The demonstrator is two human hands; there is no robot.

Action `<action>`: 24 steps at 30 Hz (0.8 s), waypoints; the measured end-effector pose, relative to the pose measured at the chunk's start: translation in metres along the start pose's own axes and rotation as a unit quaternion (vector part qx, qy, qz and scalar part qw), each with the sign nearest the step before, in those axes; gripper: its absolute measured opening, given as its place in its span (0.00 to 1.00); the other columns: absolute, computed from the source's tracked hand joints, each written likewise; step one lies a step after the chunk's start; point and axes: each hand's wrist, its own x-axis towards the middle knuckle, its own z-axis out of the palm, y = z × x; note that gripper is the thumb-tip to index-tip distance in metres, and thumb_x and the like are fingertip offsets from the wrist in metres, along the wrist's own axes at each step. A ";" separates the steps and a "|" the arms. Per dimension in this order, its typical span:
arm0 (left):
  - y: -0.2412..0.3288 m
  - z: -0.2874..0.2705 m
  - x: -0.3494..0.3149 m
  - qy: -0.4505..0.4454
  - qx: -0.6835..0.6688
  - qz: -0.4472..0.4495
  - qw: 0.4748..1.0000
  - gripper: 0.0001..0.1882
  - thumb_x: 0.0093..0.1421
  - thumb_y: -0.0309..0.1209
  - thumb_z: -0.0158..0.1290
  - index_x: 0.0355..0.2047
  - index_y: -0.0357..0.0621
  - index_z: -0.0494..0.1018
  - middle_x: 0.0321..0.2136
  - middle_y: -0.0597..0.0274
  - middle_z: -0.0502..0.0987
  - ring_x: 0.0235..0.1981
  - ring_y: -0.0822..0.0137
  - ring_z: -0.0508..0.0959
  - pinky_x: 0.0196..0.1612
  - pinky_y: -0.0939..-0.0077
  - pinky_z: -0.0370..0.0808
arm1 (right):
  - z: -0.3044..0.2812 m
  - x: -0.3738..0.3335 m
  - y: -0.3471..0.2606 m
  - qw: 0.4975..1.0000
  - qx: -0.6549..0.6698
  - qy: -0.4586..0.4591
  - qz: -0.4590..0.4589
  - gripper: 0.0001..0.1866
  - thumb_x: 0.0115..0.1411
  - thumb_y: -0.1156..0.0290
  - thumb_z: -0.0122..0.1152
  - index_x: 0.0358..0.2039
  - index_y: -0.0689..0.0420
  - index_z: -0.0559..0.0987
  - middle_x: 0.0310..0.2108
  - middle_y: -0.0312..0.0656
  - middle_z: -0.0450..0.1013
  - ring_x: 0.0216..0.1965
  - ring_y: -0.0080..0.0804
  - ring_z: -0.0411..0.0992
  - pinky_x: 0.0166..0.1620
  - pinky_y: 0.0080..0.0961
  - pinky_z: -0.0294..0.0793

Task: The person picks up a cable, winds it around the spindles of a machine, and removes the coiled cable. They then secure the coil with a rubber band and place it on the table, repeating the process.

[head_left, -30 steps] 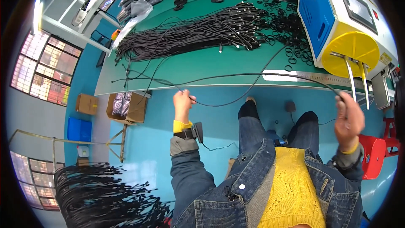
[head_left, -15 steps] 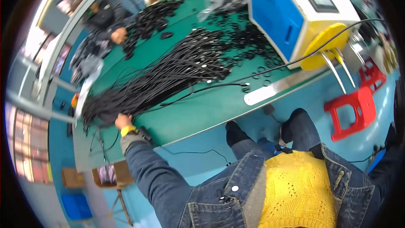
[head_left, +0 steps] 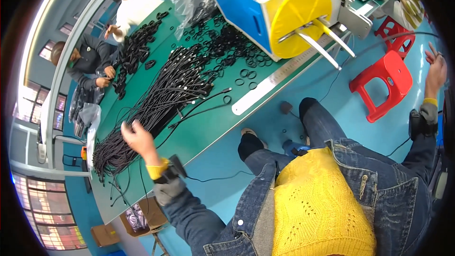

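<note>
My left hand [head_left: 138, 140] hovers above the near side of a long bundle of black cables [head_left: 147, 118], fingers apart and nothing in them. The bundle lies across the green table, connector ends toward the machine. Beside it, a single cable with its plug [head_left: 208, 109] lies apart on the near side. Out at the right rim, my right hand [head_left: 435, 72] is raised away from the table, fingers spread. A blurred dark cable [head_left: 407, 34] runs through the air just above its fingertips; I see no grip on it.
A blue, white and yellow machine [head_left: 303, 21] with two prongs stands at the table's right end. Black rings [head_left: 227, 38] and a metal ruler [head_left: 253, 98] lie before it. Red stools [head_left: 384, 85] stand on the floor at right. Two people [head_left: 137, 9] work across the table.
My left hand has lifted off the bundle's left end and opened. My right hand has come into view at the right. The long cable no longer stretches across the table, and the view has shifted.
</note>
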 end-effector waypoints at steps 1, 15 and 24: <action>0.069 0.016 -0.024 -0.060 -0.124 0.002 0.990 0.19 0.58 0.26 0.48 0.49 0.29 0.63 0.44 0.46 0.70 0.44 0.61 0.71 0.47 0.73 0.68 | 0.002 -0.004 0.003 1.000 0.019 -0.020 -0.006 0.19 0.63 0.72 0.32 0.46 0.64 0.71 0.40 0.44 0.74 0.40 0.27 0.71 0.43 0.21 0.70; 0.372 0.048 -0.221 -0.708 -0.596 -0.262 0.274 0.22 0.63 0.31 0.42 0.55 0.34 0.56 0.23 0.61 0.70 0.21 0.75 0.67 0.26 0.82 0.65 | 0.068 -0.087 -0.099 0.833 0.204 -0.127 -0.499 0.15 0.41 0.80 0.59 0.33 0.60 0.71 0.29 0.44 0.67 0.28 0.41 0.68 0.29 0.31 0.71; 0.345 0.107 -0.188 -0.338 -0.243 0.051 0.907 0.11 0.58 0.25 0.49 0.39 0.32 0.74 0.20 0.67 0.72 0.20 0.80 0.68 0.24 0.86 0.65 | 0.168 -0.128 -0.104 0.889 0.252 -0.150 -0.351 0.09 0.47 0.76 0.60 0.30 0.60 0.71 0.27 0.43 0.67 0.27 0.38 0.70 0.27 0.28 0.71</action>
